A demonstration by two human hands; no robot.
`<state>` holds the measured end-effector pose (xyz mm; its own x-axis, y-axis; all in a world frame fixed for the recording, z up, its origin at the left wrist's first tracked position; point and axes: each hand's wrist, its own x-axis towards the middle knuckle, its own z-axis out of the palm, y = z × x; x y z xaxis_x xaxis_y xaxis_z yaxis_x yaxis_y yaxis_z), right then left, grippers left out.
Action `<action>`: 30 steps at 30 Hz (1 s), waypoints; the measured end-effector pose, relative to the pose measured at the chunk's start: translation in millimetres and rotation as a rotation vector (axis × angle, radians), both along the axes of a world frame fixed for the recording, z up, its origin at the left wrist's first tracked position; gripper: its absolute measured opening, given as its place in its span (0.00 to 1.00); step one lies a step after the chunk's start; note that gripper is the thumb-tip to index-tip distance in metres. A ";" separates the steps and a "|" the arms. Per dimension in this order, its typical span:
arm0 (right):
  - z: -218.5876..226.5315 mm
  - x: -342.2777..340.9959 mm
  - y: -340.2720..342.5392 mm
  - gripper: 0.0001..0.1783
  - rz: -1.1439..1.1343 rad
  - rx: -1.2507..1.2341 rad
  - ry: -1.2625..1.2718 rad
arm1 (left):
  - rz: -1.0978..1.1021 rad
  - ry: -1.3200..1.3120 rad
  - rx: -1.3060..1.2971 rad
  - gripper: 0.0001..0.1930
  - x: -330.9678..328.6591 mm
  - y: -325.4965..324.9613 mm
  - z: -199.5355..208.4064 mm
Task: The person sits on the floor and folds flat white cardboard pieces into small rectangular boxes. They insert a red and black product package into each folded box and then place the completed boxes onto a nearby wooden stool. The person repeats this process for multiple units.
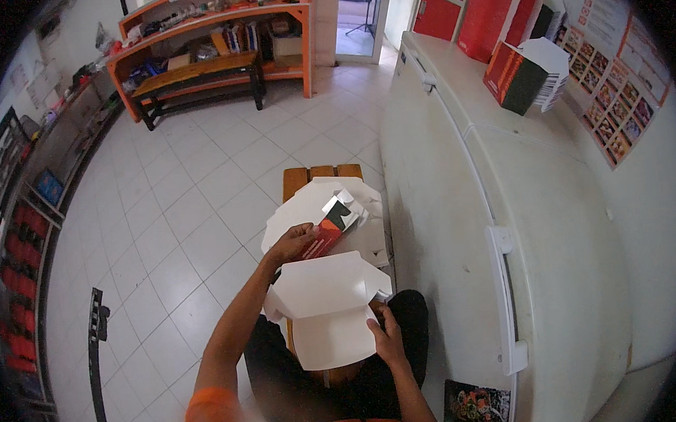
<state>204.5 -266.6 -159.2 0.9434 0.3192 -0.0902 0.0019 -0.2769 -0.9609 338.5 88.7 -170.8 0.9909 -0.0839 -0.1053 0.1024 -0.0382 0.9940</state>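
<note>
My left hand (289,246) is stretched forward and closed on the lower left end of a red and dark green printed carton (324,239) with white flaps. Under that carton lie white flat cardboard blanks (283,224), spread over a wooden slatted stool (296,179) in front of me. Above my lap sits a white partly folded cardboard box (332,337), its plain inner side facing up and a crease across its middle. My right hand (385,330) grips its right edge, thumb on top and fingers partly hidden beneath.
A long white chest freezer (459,165) stands close on my right, bearing a folded red and green carton (517,76) and red boxes (489,16). Ahead are a wooden bench (198,74) and orange shelving (306,50). A dark upright bar (97,373) stands at left.
</note>
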 end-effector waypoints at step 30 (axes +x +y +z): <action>18.7 -6.6 -0.1 0.32 -0.095 -0.161 -0.203 | 1.079 -0.756 -0.154 0.12 -135.1 40.5 183.8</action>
<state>197.8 -266.6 -140.5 0.9723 0.2257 0.0610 0.1564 -0.4339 -0.8873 203.4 129.1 12.9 0.3775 0.8163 0.4373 -0.5668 -0.1698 0.8062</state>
